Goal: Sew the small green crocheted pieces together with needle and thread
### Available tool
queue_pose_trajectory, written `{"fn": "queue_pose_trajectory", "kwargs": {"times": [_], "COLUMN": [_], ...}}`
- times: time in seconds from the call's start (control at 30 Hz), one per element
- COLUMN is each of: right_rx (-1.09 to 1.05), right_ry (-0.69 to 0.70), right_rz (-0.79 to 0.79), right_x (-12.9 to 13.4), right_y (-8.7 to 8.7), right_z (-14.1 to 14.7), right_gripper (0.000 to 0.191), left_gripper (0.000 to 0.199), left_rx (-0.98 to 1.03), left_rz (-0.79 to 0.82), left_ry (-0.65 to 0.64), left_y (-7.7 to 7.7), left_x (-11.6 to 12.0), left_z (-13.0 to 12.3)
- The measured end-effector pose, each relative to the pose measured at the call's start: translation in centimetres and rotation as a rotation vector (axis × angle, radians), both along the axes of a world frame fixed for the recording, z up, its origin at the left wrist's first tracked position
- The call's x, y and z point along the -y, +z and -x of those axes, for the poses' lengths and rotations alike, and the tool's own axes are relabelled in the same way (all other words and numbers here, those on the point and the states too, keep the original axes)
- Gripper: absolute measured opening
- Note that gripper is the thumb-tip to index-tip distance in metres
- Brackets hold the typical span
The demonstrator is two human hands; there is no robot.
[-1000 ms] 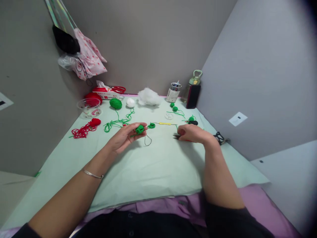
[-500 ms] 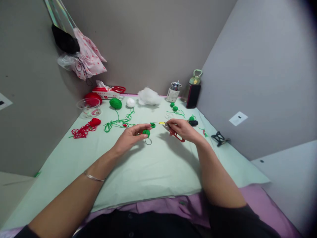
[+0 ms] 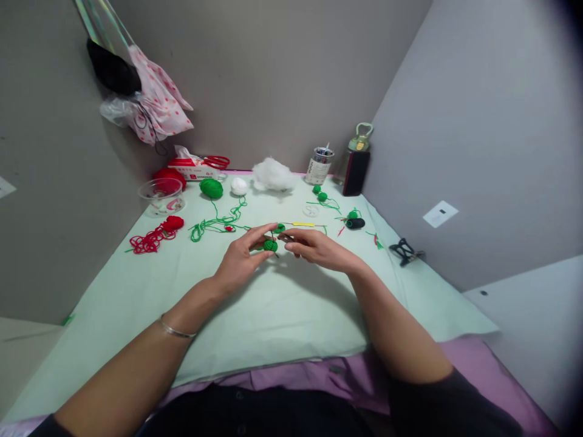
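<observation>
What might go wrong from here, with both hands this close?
The dark-bladed metal scissors in the right hand point toward the left hand and could nick it. They also sit near the round green yarn piece it holds, so a stitch might get snipped. The slim yellow-handled hook beyond the right hand could be knocked.

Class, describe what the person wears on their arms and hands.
The left hand and right hand are gloveless. A thin, silver-coloured bracelet circles the left wrist; none shows on the right. Dark, plain sleeves leave the forearms bare.
</observation>
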State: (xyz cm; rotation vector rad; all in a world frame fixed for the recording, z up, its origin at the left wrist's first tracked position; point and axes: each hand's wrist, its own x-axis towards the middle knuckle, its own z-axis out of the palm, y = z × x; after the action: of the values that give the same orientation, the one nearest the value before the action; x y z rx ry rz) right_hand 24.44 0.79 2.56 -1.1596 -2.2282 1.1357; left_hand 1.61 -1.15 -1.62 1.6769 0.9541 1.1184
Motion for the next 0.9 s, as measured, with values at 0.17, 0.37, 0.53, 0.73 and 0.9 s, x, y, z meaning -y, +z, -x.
{"fn": "queue_pose_trajectory", "kwargs": {"times": [0.17,0.37,0.53,0.73,0.9], "right_rx": [0.096,0.078,-0.031,-0.16,-0.157], "right_ry": [0.025,0.013,0.033,0.042,0.031], "right_rz": [-0.043,-0.004,0.084,0.203,0.225], "right_x": [0.3,0.4,0.3,-0.2,-0.2], "right_y": [-0.1,0.1,-0.2,-1.0,-0.7], "right_z": [0.5,0.8,1.1,1.2,0.9], "right_gripper": [0.037,0.038,0.037,0.039,0.039], "left_gripper": [0.055,0.056,0.058,0.06,0.061], "left_rx": [-0.072,-0.057,-0.047,-0.049,-0.029], "left_rz": [-0.102,-0.069,-0.024,0.023,0.045], "left_ry": [0.002,0.002,-0.019,-0.028,-0.029], "left_y": [-0.4,-0.3,-0.4,-0.4,0.0], "left_x": [0.0,0.1,0.3,0.4,0.5], "left_z": [-0.1,-0.3,-0.4,-0.5,-0.6]}}
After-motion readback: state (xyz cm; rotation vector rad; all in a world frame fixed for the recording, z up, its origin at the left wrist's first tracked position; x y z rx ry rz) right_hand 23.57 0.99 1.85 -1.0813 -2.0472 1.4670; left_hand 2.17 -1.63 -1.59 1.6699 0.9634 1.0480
